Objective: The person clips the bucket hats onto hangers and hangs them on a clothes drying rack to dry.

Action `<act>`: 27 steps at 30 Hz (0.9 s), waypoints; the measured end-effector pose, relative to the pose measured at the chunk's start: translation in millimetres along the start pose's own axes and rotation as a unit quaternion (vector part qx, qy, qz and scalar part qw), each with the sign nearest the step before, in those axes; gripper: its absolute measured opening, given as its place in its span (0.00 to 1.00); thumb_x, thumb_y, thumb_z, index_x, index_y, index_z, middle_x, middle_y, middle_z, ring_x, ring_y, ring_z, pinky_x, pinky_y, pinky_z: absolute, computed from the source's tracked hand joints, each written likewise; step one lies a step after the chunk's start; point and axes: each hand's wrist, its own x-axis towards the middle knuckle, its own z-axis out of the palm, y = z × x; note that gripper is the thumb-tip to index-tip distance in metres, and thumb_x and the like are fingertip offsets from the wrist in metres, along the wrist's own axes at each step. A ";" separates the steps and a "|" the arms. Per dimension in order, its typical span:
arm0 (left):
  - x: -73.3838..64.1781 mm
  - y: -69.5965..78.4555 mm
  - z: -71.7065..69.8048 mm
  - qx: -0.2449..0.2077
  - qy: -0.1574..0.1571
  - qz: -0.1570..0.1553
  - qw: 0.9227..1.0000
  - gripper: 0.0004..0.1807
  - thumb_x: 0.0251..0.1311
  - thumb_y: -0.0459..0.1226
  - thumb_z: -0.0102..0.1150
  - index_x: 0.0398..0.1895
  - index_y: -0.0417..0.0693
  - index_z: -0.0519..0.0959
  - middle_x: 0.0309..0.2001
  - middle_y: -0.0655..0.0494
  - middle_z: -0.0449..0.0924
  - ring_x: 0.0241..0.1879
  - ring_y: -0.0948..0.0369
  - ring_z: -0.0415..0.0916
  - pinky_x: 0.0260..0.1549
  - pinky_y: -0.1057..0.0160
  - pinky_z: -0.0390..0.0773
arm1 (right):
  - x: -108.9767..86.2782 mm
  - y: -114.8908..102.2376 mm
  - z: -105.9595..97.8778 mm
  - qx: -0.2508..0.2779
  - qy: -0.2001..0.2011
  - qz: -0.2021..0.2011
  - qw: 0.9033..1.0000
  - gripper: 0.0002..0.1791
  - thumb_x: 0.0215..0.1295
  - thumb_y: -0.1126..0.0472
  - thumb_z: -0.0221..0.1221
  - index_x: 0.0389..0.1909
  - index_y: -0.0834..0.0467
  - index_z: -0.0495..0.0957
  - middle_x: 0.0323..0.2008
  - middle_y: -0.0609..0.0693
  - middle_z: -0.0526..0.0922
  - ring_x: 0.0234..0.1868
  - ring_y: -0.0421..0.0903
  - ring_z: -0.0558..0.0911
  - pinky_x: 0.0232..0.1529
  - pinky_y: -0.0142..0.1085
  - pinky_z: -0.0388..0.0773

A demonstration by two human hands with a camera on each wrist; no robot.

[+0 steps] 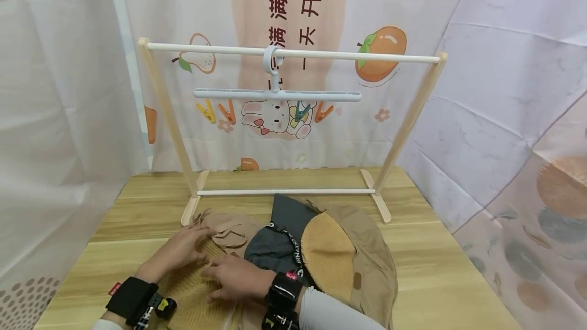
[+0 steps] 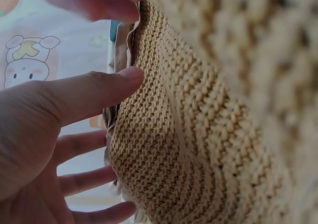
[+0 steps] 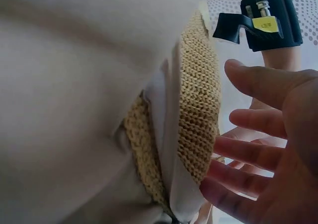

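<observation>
A sun hat with yellow-tan knitted parts (image 1: 194,307) and tan cloth lies at the front left of the table. My left hand (image 1: 183,248) rests along its far left edge; in the left wrist view the thumb lies against the knit (image 2: 149,129) and the other fingers are spread. Over the middle of the hat, my right hand (image 1: 238,276) has its fingers loosely extended, the fingertips at the knit edge (image 3: 198,100) in the right wrist view. Beside it lie a dark grey cap (image 1: 270,246) with a lettered band and a second tan hat (image 1: 376,264) with a knitted part.
A wooden rack (image 1: 408,121) with a white top bar stands at the back of the table (image 1: 435,269). From the bar hangs a pale blue hanger (image 1: 316,95) carrying several coloured clips (image 1: 302,111). Printed curtains (image 1: 513,85) surround the table.
</observation>
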 end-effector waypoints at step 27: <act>10.8 4.7 6.3 0.040 -0.027 0.031 0.998 0.38 0.36 0.41 0.81 0.56 0.42 0.78 0.59 0.40 0.75 0.61 0.36 0.69 0.58 0.37 0.69 | 16.5 -5.2 26.3 -0.105 0.061 0.002 0.993 0.03 0.60 0.49 0.66 0.33 0.41 0.84 0.33 0.35 0.81 0.26 0.31 0.77 0.33 0.27 0.72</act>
